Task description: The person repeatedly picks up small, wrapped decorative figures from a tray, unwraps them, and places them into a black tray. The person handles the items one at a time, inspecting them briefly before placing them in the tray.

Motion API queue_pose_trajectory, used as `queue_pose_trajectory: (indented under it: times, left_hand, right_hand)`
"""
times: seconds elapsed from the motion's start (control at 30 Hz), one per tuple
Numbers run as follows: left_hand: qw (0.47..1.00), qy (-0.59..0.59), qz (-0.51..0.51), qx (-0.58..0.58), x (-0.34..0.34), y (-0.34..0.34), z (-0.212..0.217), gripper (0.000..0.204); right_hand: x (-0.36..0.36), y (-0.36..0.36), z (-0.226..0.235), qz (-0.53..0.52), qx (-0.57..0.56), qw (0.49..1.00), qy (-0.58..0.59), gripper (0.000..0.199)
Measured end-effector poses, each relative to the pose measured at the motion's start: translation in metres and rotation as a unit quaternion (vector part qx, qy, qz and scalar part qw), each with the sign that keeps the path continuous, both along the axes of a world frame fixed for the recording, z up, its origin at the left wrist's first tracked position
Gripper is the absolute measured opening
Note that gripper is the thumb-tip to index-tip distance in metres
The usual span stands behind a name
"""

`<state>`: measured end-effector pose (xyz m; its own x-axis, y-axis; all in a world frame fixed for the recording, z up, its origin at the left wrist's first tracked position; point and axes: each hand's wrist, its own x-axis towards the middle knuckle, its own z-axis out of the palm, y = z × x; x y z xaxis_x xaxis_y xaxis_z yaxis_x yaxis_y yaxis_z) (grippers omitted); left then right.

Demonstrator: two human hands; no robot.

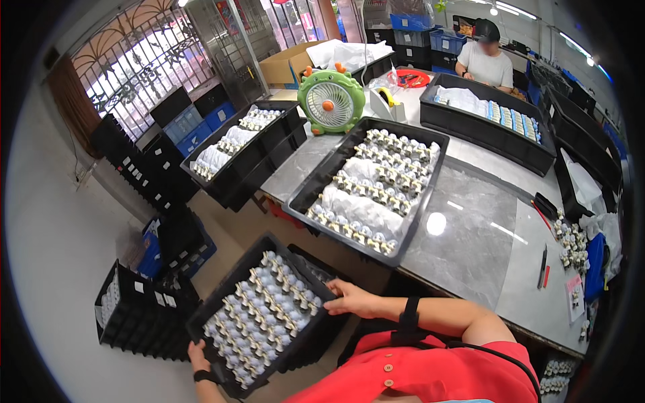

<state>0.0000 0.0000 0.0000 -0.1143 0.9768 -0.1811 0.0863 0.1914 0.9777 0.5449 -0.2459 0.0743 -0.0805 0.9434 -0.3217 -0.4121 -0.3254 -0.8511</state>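
Note:
I hold a black plastic tray [222,285] low in front of me, filled with rows of small white and pale blue parts [265,312]. My left hand [198,357] grips its near left edge. My right hand [355,299] holds its right edge, a dark strap on that wrist. The tray hangs beside the grey table [470,235], above stacked black trays. Another black tray [336,161] with similar parts and clear plastic wrap lies on the table's left edge.
A green round fan [331,99] stands at the table's back. More black trays sit on a stand at left [228,181] and on the floor [127,316]. A person [485,60] sits at the far side behind a long black tray [484,131]. Pens and small parts lie at right.

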Motion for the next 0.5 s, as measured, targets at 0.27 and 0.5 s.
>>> queue_pose_trajectory:
  times: [0.27,0.5]
  left_hand:
    - [0.977,-0.154,-0.138,-0.043,0.092,-0.081,0.176,0.023]
    - [0.896,-0.302,-0.293,-0.141,0.228,-0.108,0.250,0.030]
  right_hand:
    - [0.033,-0.095,0.124,-0.067,0.166,0.984,0.019,0.045]
    - [0.112,-0.194,0.178,-0.329,0.244,0.908,-0.090,0.033]
